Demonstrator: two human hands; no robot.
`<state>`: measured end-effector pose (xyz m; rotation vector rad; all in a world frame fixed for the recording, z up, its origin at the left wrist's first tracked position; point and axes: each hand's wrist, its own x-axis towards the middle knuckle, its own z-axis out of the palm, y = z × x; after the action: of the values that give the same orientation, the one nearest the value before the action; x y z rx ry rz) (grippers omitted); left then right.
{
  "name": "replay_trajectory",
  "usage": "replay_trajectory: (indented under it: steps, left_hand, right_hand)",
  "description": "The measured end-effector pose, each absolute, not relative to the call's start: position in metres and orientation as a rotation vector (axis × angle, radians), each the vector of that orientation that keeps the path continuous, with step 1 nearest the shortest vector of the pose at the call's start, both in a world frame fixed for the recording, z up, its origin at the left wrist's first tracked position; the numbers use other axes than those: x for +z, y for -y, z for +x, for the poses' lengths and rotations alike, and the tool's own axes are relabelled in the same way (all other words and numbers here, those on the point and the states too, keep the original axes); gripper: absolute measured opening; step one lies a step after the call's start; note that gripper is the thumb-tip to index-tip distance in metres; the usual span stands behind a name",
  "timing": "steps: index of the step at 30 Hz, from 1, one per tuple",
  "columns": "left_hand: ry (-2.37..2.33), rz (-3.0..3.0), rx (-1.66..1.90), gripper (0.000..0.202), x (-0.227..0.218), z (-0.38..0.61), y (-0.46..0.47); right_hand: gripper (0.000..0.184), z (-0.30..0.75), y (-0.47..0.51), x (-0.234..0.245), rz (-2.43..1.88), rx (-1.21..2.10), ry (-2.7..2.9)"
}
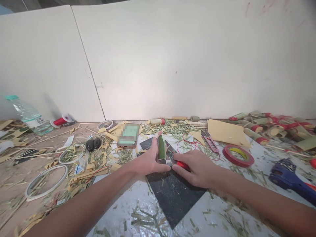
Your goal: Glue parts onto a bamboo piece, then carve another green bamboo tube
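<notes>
Metal tip against the bamboo piece (162,148)

My left hand (149,158) grips the bamboo piece along its forefinger, thumb spread near the close end. Its long axis points away or upward; I can't tell which. Just rightward, the tip of 1 red-handled tool (183,165) sits by that end, the key relation, I judge. My right hand (198,168), farther off, wraps the handle.
</notes>
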<state>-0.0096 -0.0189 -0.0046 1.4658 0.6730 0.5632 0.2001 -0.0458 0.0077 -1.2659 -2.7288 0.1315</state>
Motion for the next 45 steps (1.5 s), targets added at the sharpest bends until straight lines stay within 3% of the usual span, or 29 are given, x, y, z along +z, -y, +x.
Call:
replay_trajectory:
  steps: [10, 37, 45]
  left_hand:
    - [-0.607, 1.331, 0.591, 0.131, -0.001, -0.007, 0.022]
    - [-0.732, 1.515, 0.609, 0.102, 0.006, -0.006, 0.029]
    - [-0.783, 1.531, 0.586, 0.103, 0.004, -0.007, 0.027]
  right_hand:
    - [0.037, 0.2, 0.046, 0.008, -1.243, 0.179, 2.695]
    - [0.04, 0.197, 0.047, 0.01, -1.254, 0.194, 2.665]
    - [0.041, 0.196, 0.047, 0.006, -1.303, 0.122, 2.659]
